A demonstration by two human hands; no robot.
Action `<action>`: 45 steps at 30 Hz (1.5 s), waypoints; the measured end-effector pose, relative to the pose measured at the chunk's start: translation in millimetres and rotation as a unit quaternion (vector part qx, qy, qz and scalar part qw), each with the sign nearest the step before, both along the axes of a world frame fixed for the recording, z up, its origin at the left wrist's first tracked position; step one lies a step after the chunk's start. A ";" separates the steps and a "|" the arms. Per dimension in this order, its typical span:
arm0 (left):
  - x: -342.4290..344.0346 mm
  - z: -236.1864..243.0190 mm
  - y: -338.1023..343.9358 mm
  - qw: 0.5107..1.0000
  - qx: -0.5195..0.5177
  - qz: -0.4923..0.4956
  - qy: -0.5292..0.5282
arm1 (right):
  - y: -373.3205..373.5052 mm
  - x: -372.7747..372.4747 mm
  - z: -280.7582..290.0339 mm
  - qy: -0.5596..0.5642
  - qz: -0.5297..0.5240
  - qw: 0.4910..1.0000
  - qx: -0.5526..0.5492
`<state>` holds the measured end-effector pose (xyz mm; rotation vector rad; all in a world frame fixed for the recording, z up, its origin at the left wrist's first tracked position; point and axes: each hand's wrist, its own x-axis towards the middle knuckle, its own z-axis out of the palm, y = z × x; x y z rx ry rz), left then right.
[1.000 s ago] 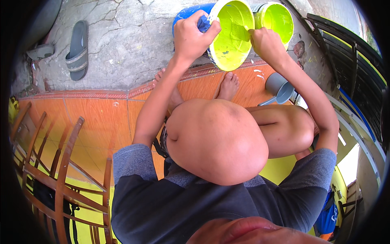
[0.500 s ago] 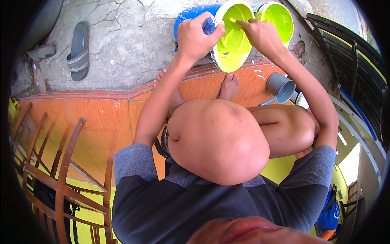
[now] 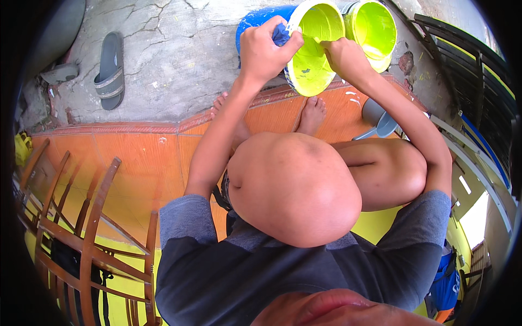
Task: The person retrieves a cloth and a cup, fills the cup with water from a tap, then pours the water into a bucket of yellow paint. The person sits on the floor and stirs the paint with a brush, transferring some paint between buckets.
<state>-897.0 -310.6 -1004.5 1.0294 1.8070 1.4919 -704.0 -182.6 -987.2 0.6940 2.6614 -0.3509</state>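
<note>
A blue paint bucket (image 3: 261, 17) lies tipped with its mouth toward me, its inside coated in yellow-green paint. My left hand (image 3: 266, 51) is closed on the left side of its white rim. A crumpled blue piece (image 3: 280, 35), cloth or plastic, shows between that thumb and fingers. At the right side of the mouth, my right hand (image 3: 348, 58) is closed, its fingertips reaching inside. A small paint-covered end (image 3: 317, 40) sticks out from them; its kind cannot be made out. Just right stands a second bucket (image 3: 380, 32), also yellow-green inside.
A grey dipper (image 3: 383, 122) sits on the orange tiles (image 3: 141, 163) beside my right forearm. On cracked concrete (image 3: 163, 65) at the left lies a grey slipper (image 3: 111, 70). Wooden chair legs (image 3: 89, 239) rise at lower left. A dark slatted metal frame (image 3: 473, 70) borders the right.
My right hand has moved down along the bucket's mouth, and the small paint-covered end with it. The left hand keeps its hold on the rim. The whole view has shifted slightly.
</note>
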 end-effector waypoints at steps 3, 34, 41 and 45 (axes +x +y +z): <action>-11.9 -5.7 -4.2 1.000 0.001 0.019 -0.012 | -0.1 -6.5 3.3 0.024 -0.012 1.000 -0.001; -4.9 -11.5 -5.5 1.000 0.013 -0.004 0.003 | 11.2 39.1 70.0 -0.046 -0.024 0.998 -0.025; -3.2 -7.6 -1.8 0.999 0.030 0.017 -0.041 | 3.6 36.4 60.2 -0.080 -0.060 0.992 -0.081; -0.4 -8.5 -2.6 1.000 0.015 0.017 -0.010 | 6.8 26.5 60.9 -0.087 -0.072 0.983 -0.143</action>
